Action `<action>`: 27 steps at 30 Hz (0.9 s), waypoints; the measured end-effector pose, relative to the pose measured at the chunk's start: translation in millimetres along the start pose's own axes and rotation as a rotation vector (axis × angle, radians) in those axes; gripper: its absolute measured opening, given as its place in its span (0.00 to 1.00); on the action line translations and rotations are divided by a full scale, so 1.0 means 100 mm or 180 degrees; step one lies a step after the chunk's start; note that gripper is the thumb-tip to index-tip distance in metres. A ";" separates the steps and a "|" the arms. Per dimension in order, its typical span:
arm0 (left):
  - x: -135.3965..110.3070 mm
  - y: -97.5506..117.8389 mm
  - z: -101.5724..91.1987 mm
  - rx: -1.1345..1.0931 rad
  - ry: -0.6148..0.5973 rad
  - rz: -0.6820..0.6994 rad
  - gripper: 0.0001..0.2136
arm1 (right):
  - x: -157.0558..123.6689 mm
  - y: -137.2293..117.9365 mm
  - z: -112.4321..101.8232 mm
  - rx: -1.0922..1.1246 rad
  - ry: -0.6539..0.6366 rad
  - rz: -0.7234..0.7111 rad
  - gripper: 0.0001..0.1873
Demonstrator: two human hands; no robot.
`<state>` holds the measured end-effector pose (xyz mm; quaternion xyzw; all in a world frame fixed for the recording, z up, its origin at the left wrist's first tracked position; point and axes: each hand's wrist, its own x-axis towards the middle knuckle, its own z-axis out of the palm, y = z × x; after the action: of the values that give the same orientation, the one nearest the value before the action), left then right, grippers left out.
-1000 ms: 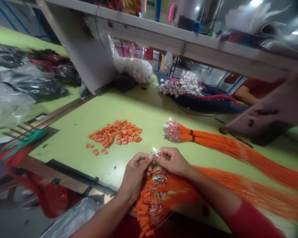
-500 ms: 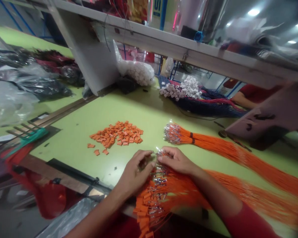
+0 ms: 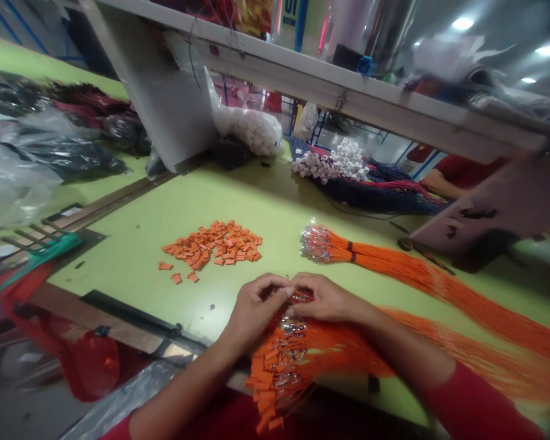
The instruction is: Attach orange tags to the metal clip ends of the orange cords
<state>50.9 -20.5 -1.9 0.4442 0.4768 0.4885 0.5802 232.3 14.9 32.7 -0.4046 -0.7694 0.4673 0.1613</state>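
Note:
My left hand (image 3: 253, 310) and my right hand (image 3: 326, 299) meet fingertip to fingertip above the front of a green table (image 3: 238, 201). Both pinch the metal-tipped ends of thin orange wires (image 3: 297, 297). Beneath my hands lies a bundle of orange wires fitted with small orange housings (image 3: 275, 366), trailing over the table's front edge. A heap of loose orange housings (image 3: 213, 244) sits to the left of my hands. A second tied bundle of orange wires (image 3: 394, 269) with bare shiny ends lies to the right.
A white shelf (image 3: 348, 98) on slanted supports spans the back. White connectors on dark blue wires (image 3: 343, 162) lie behind, next to a plastic bag of white parts (image 3: 252, 128). Another person's arm in a red sleeve (image 3: 449, 174) rests at far right. Plastic bags (image 3: 36, 159) fill the left.
My hands have come closer together and dropped slightly toward the bundle; the wire ends between them sit lower. The view shifted a little.

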 end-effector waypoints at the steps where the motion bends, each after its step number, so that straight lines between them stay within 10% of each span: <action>1: 0.00 0.00 0.00 -0.0028 -0.0002 -0.0059 0.07 | -0.02 0.01 -0.02 0.0068 -0.0041 0.0076 0.13; 13: 0.00 0.02 -0.10 -0.0625 0.0158 -0.0543 0.15 | -0.06 0.11 0.15 0.1524 0.0271 0.0403 0.24; 27: -0.22 -0.02 -0.16 0.1820 -0.1040 0.0961 0.09 | -0.03 0.10 0.02 0.1893 0.0196 0.0601 0.22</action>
<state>33.6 -41.5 -3.6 0.7262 0.4242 0.3381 0.4224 237.8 13.5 23.4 -0.4232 -0.5527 0.6723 0.2518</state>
